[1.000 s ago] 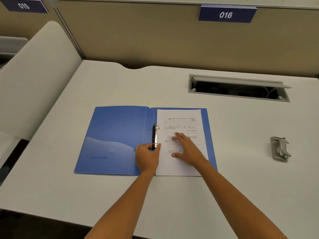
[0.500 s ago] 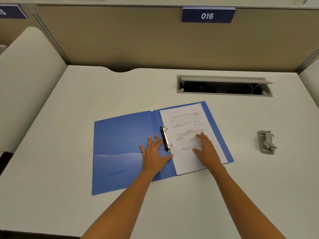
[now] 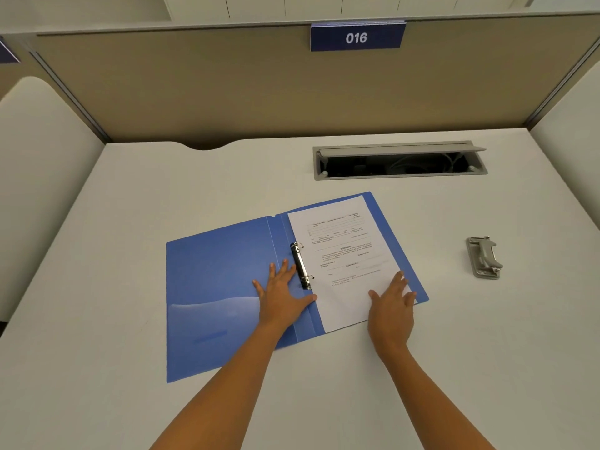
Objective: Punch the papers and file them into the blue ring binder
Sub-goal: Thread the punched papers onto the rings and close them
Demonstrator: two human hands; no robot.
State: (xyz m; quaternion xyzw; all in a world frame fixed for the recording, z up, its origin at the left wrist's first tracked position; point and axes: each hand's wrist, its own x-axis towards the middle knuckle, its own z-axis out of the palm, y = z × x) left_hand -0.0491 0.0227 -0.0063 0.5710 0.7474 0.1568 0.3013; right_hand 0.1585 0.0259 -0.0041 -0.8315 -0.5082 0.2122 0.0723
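Both arms fwd, L hand (image 3: 281, 295) & R hand (image 3: 391, 306) flat, palms down, fingers spread.

The ring binder (image 3: 220, 280) is blue, with a paler translucent pocket low on its left cover. The papers (image 3: 344, 254) are white with black print. The hole punch (image 3: 483, 258) is grey. The surface (image 3: 130, 196) is off-white, the partition (image 3: 227, 92) beige, and its sign (image 3: 357, 37) navy with white "016".

Single head-worn view, wide-angle, set above the near edge of the desk (image 3: 130, 196) and facing forward and down. It covers the desk to its far edge, the partition (image 3: 227, 92) behind, and both forearms entering from the bottom. Range: near.
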